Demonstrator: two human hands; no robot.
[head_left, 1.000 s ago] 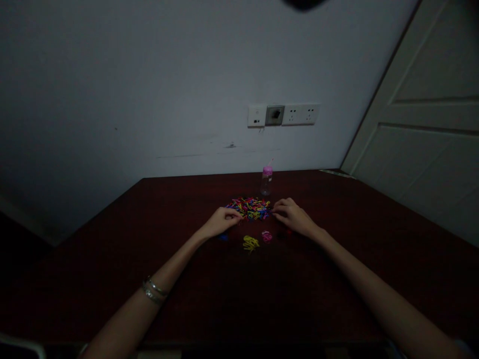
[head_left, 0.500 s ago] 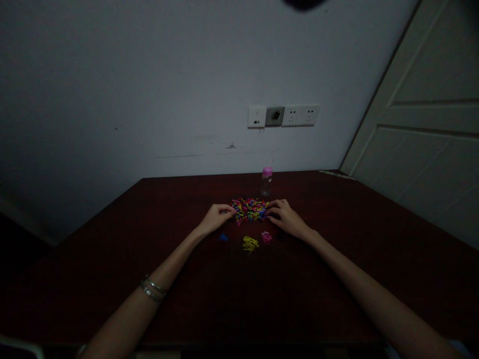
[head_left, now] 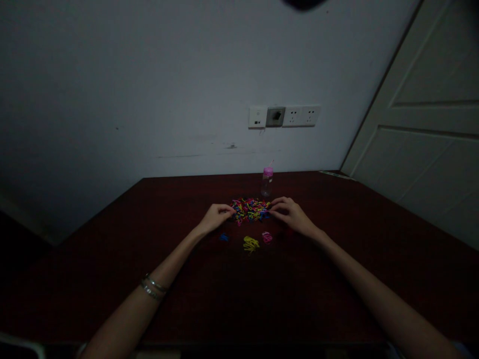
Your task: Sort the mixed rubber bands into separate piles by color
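Right hand [head_left: 294, 217] farther right, half-curled

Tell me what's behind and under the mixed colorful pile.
Behind the colorful pile stands a clear bottle with a pink cap, then the wall. Under the pile is the table, covered there, so I cannot see that patch.

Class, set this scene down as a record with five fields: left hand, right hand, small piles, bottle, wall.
Left hand: at the left edge of the mixed pile; grip unclear
Right hand: at that pile's right edge; grip unclear
Small piles: blue pile, yellow pile, pink pile, left to right, nearer the person
Bottle: upright, pink-lidded, beyond the mixed pile
Wall: sockets above the table
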